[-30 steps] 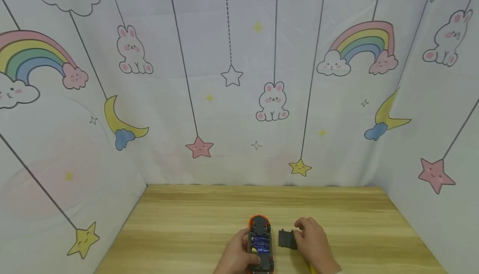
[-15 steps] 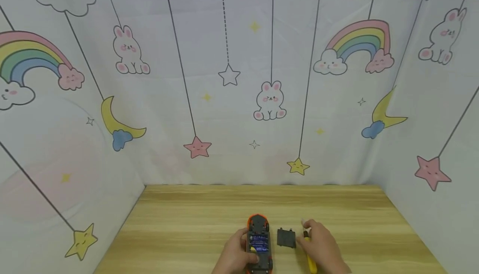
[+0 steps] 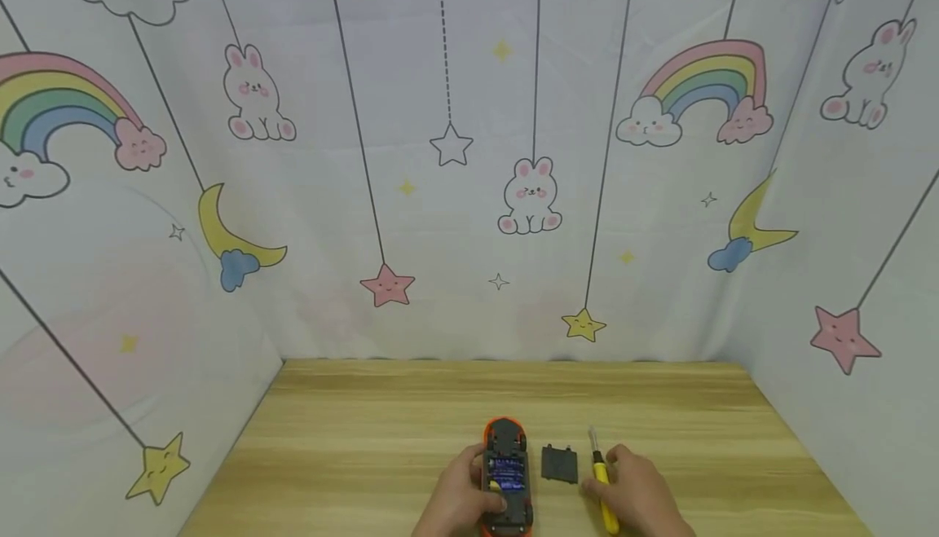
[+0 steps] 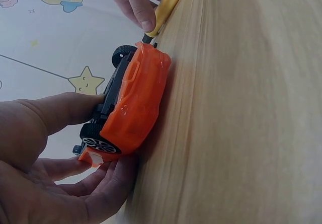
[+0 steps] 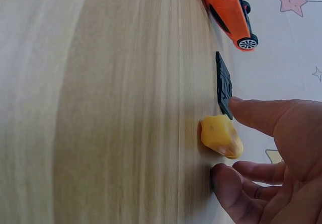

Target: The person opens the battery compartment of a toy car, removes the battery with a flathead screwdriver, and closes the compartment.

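An orange toy car lies upside down on the table, its battery bay open and blue batteries showing. My left hand grips it, thumb on the dark underside, fingers around the orange body in the left wrist view. Just right of the car is a dark battery cover, lying flat. Beside the cover lies a screwdriver with a yellow handle, its tip pointing away. My right hand is at that handle; in the right wrist view, thumb and fingers stand apart on either side of it.
The wood-grain table is enclosed at the back and both sides by a white cloth printed with rabbits, stars and rainbows.
My right hand has drawn back from the battery cover to the screwdriver's handle, so cover and screwdriver now show more fully. The left hand keeps holding the car in place.
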The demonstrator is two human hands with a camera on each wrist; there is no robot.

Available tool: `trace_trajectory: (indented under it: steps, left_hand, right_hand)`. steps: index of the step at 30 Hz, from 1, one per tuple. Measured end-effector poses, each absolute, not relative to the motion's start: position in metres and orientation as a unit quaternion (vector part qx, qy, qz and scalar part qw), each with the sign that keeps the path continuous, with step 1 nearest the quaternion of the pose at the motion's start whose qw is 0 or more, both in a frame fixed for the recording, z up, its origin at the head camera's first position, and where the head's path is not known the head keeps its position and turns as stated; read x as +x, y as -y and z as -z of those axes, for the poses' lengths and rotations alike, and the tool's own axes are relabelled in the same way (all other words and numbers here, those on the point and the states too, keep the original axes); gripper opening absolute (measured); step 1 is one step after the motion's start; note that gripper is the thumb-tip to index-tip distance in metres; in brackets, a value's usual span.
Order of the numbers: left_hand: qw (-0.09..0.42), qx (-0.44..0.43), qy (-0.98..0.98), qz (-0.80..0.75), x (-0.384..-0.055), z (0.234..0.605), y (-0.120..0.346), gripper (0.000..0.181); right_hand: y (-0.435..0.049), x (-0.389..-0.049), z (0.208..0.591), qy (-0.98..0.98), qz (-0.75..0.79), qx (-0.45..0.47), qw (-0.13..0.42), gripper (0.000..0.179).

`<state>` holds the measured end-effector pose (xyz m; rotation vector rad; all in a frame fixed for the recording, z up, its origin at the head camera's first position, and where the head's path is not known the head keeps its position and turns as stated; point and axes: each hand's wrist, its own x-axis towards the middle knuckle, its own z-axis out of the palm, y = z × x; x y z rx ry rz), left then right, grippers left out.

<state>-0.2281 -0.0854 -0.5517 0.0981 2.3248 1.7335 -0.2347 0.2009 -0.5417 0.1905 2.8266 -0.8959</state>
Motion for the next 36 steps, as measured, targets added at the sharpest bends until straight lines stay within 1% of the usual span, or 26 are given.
trace_trajectory:
  steps: [8,14,22,27,31,36]
  left_hand:
    - [0.126,0.027,-0.798,-0.589,-0.229,0.551,0.085,0.088]
    - [0.126,0.031,-0.786,-0.605,-0.227,0.552,0.085,0.088]
    - [0.137,0.027,-0.781,-0.609,-0.228,0.553,0.086,0.088]
    - [0.145,0.021,-0.776,-0.613,-0.228,0.553,0.086,0.088]
    - [0.145,0.021,-0.776,-0.613,-0.229,0.553,0.085,0.089]
    - [0.142,0.023,-0.777,-0.613,-0.23,0.553,0.085,0.09]
  right_hand:
    - [-0.2,-0.236,0.548,-0.951,0.296,0.062,0.071,0.045]
    - [-0.202,-0.234,0.547,-0.953,0.293,0.05,0.056,0.038]
    - [-0.208,-0.231,0.547,-0.959,0.284,0.012,-0.018,0.037]
    - [-0.208,-0.232,0.543,-0.961,0.274,-0.002,-0.039,0.033]
    - [-0.208,-0.231,0.539,-0.96,0.273,-0.009,-0.06,0.024]
    - [-0.207,-0.229,0.536,-0.959,0.274,-0.016,-0.065,0.018]
